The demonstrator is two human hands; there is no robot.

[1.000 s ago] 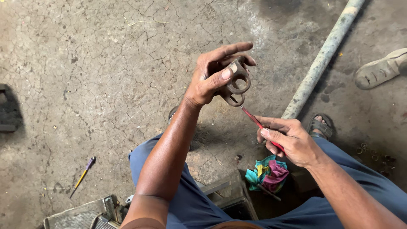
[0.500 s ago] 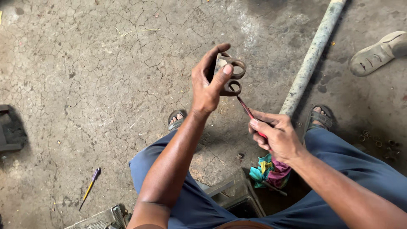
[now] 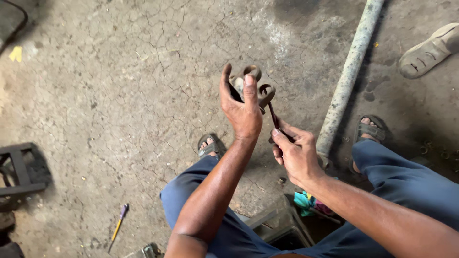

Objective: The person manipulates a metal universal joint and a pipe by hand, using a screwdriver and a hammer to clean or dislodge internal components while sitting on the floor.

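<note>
The left hand (image 3: 244,107) is raised over the cracked concrete floor (image 3: 119,95), clenched around a rusty metal yoke-like part (image 3: 256,86) with two ring-shaped lugs; thumb and fingers are wrapped over its body, the lugs showing above and to the right of the fingertips. The right hand (image 3: 294,153) is closed on a thin red-handled tool (image 3: 273,117), its slim shaft angled up and its tip set against the lower lug of the part.

Change noted over the last second: the part is turned in the left hand, so that the back of the hand now faces the camera where the palm side and open lugs were shown before. The part is also brought lower and nearer the right hand, and the tool tip, earlier just short of the part, is now in contact with it. Judged from this, the picking or scraping at the lug is under way rather than being lined up.

Nearby: a long grey metal pipe (image 3: 349,76) lies on the floor towards the upper right edge, beside a sandalled foot (image 3: 368,131). A small screwdriver (image 3: 118,227) lies near the lower left edge. A bundle of coloured cloth (image 3: 311,204) sits between the knees.
</note>
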